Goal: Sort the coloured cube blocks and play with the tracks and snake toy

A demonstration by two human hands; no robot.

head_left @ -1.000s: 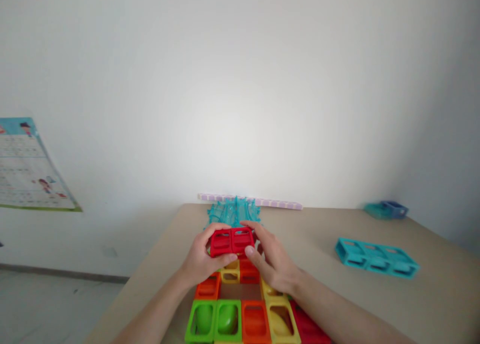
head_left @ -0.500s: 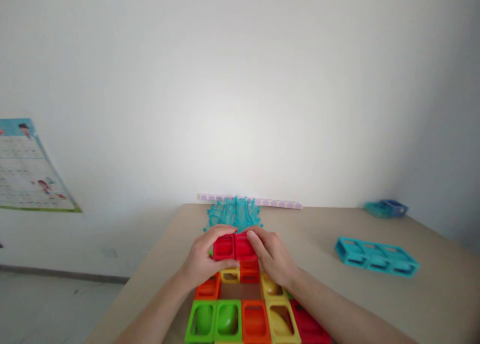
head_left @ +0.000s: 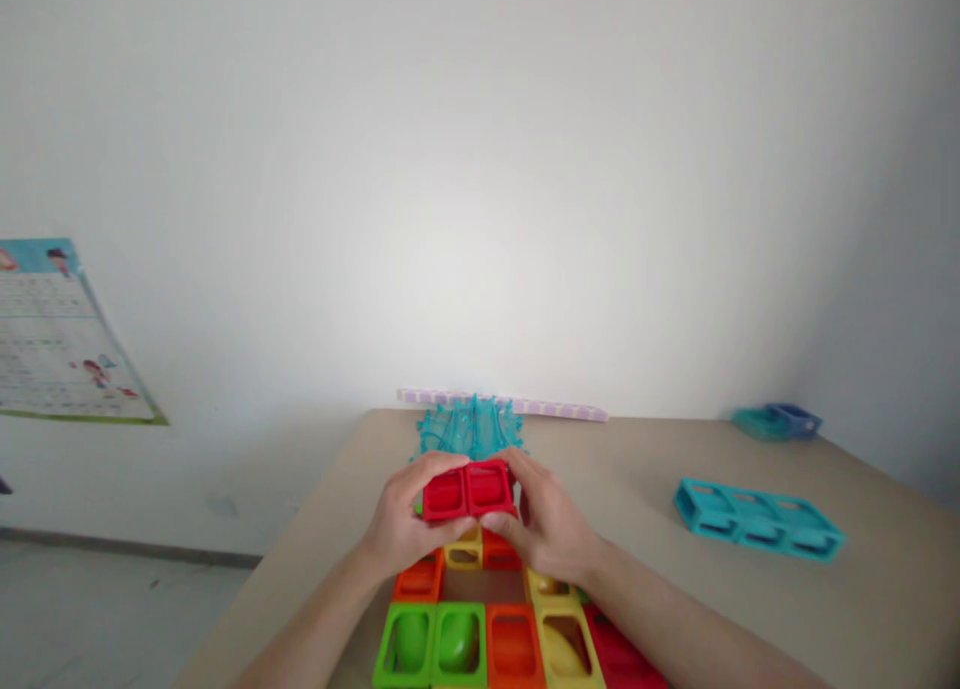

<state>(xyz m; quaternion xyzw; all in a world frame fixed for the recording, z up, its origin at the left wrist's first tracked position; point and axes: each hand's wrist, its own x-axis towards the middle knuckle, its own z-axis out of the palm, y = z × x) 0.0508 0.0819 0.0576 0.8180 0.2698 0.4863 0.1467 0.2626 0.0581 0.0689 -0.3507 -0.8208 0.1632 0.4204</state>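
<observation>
Two red hollow blocks (head_left: 466,490) sit side by side between my hands, above the far part of a block structure. My left hand (head_left: 409,509) is closed on the left block, fingers along its far edge and thumb at the near edge. My right hand (head_left: 551,519) grips the right block the same way, its thumb on the near lower edge. Below, joined hollow blocks form a frame around a gap: green blocks (head_left: 459,644), an orange block (head_left: 515,647), yellow blocks (head_left: 566,649) and a red block (head_left: 619,649), the last partly under my right forearm.
A row of turquoise hollow blocks (head_left: 757,519) lies on the table (head_left: 622,499) to the right. Clear blue spiky pieces (head_left: 472,429) stand beyond my hands, before a purple-white strip (head_left: 559,407) by the wall. A dark blue block (head_left: 795,421) is at the back right.
My right thumb has moved from the top of the right red block to its near lower edge. The red pair is now slightly tilted, its right end a little higher.
</observation>
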